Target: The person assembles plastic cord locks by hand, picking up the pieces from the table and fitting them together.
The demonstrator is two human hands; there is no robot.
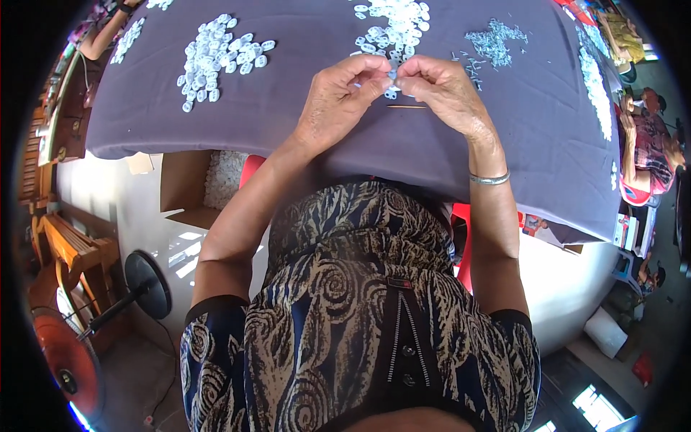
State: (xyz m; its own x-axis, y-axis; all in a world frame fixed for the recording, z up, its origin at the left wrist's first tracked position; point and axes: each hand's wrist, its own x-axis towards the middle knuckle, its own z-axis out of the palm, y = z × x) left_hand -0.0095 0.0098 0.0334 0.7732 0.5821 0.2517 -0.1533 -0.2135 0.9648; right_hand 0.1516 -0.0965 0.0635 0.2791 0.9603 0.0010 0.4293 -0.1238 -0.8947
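Over the table with its dark grey cloth (281,119), my left hand (338,101) and my right hand (450,93) meet, thumbs and forefingers pinched. Between the fingertips is a small whitish plastic piece (393,74), mostly covered; the left fingers grip it. What the right fingertips pinch is too small to make out. Just beyond them lies a heap of small white oval plastic pieces (399,32). A second heap of such pieces (216,57) lies to the left. Thin metallic pins (497,43) are scattered right of my hands. Below the fingertips rests a thin wooden stick (407,106).
Under the table's left edge stands an open cardboard box (186,183) with white pieces inside. A fan (68,360) with a round black base (147,284) lies at lower left. Other people sit at the far left and right, with more white pieces (594,86) along the right edge.
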